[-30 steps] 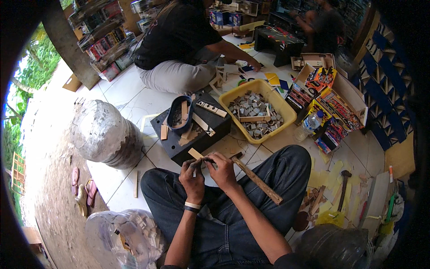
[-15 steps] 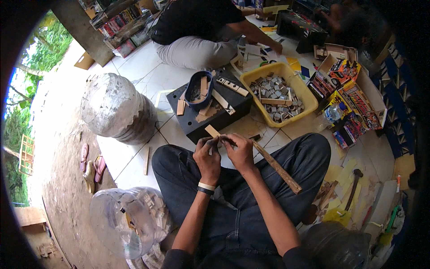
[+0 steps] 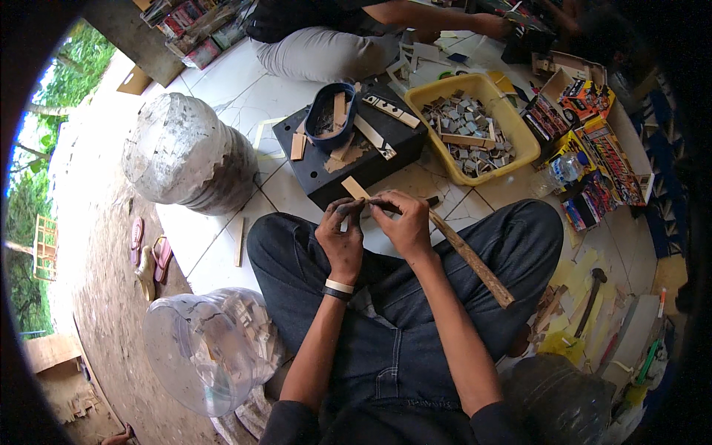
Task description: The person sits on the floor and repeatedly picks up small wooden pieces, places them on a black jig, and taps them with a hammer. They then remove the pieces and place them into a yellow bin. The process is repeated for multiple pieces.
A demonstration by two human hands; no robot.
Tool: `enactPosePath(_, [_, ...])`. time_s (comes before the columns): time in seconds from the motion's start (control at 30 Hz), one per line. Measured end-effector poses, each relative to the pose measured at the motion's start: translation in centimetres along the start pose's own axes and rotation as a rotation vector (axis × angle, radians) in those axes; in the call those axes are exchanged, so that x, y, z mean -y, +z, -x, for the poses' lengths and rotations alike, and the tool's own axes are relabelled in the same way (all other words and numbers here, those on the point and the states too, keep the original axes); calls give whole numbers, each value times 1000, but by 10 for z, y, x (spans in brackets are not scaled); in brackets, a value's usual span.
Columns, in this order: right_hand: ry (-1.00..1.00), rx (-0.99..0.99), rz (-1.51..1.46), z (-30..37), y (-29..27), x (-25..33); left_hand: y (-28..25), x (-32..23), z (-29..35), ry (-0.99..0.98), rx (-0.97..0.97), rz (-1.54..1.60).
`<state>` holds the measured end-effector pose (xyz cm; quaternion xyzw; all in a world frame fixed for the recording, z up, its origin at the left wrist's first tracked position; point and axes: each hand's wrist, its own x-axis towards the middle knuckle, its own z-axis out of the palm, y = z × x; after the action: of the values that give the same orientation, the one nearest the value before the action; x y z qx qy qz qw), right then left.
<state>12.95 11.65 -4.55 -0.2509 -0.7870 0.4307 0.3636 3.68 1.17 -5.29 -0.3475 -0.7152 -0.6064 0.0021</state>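
Note:
My left hand (image 3: 341, 231) pinches a short, flat strip of pale wood (image 3: 354, 188) between thumb and fingers, above my crossed legs. The fingers of my right hand (image 3: 404, 221) close at the strip's near end, touching my left fingertips. Whatever lies between those fingertips is too small to make out. Resting across my right thigh, beside the right hand, is a hammer (image 3: 473, 259) with a rough wooden handle. Just ahead stands a black box (image 3: 297, 174), bearing a dark blue oval tub (image 3: 310, 122) with wood pieces inside and patterned white strips (image 3: 391, 111).
A yellow basin (image 3: 463, 176) of small grey-and-wood squares stands ahead right, near printed cartons (image 3: 604, 159) and a plastic bottle (image 3: 565, 170). At left are a whitish drum (image 3: 185, 159) and a clear container (image 3: 196, 348). Another hammer (image 3: 592, 300) lies right. A co-worker (image 3: 319, 44) sits opposite.
My view has tilted slightly, so the scene ahead sits higher. Both my hands stay together at the strip. The co-worker's arm has moved right and away, toward a dark object.

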Motion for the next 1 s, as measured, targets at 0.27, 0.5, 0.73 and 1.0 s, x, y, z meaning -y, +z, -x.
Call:
enactPosePath(0.27, [132,100,-109,-6,-4,-2,-1,7,3,-73,36,53])
enactPosePath(0.5, [98,112,-88,-8,-8,1,-4,11,1,-8,45,66])
enactPosePath(0.73, [14,96,-5,-8,-9,1,-6,10,1,18,53,-24])
enactPosePath(1.0, [-85,71,88,-6,-5,4,-13,9,0,-87,19,56])
